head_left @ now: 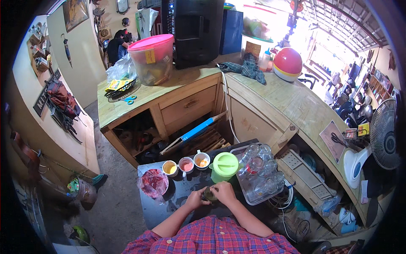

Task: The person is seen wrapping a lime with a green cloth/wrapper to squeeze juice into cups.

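Close in front of me, both hands meet at a small round glass (210, 195) that looks dark greenish inside. My left hand (196, 199) is closed around its left side. My right hand (224, 192) is closed at its right side and rim, with the fingertips partly hidden. Just beyond stands a light green lidded pitcher (225, 165). Left of the pitcher sit a cup with yellow contents (170, 168), a cup with pink contents (186, 165) and a cup with orange and white contents (201, 160). A plastic-lined bowl (154, 183) holds something red.
A clear tray (256, 198) of several upturned-looking glasses stands right on the dark table (177, 199). Behind is a wooden counter (186, 84) with a pink-lidded tub (151, 59), blue scissors (130, 100) and a black speaker (193, 34). A fan (384, 134) stands far right; another person (115, 47) is far off.
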`<state>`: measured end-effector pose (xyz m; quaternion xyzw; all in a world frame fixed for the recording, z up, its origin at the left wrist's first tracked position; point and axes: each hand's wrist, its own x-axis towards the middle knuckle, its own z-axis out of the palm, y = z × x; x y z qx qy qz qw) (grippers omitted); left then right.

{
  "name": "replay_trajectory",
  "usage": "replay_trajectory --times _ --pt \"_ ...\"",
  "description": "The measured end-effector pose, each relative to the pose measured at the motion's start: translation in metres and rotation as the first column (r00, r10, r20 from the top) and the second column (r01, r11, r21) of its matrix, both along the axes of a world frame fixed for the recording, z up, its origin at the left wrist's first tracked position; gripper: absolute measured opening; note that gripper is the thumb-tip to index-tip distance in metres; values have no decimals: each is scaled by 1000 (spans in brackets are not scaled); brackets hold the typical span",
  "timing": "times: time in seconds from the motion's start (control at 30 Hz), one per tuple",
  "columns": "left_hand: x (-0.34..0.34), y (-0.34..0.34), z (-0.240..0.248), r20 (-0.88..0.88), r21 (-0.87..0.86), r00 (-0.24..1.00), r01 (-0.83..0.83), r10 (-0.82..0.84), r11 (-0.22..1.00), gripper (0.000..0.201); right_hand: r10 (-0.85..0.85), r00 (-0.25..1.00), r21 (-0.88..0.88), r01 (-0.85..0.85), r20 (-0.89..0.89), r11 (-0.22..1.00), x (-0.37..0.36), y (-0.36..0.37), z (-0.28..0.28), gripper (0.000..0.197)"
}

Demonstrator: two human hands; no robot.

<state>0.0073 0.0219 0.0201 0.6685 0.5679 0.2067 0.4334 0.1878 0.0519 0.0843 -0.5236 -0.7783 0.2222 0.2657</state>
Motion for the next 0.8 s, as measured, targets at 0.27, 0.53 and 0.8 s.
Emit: replay_trajectory --times 0.27,0.53,0.8 --pt "-2 1 6 35 32 999 10 -11 999 87 25 991 23 -29 134 999 -1 0 10 15" --pt "-3 1 -7 1 56 1000 22 -22 998 87 137 989 -85 -132 53 988 4 6 11 13" --pt "-2 1 -10 5 85 1000 23 -23 996 88 215 971 17 -218 107 976 4 9 3 12"
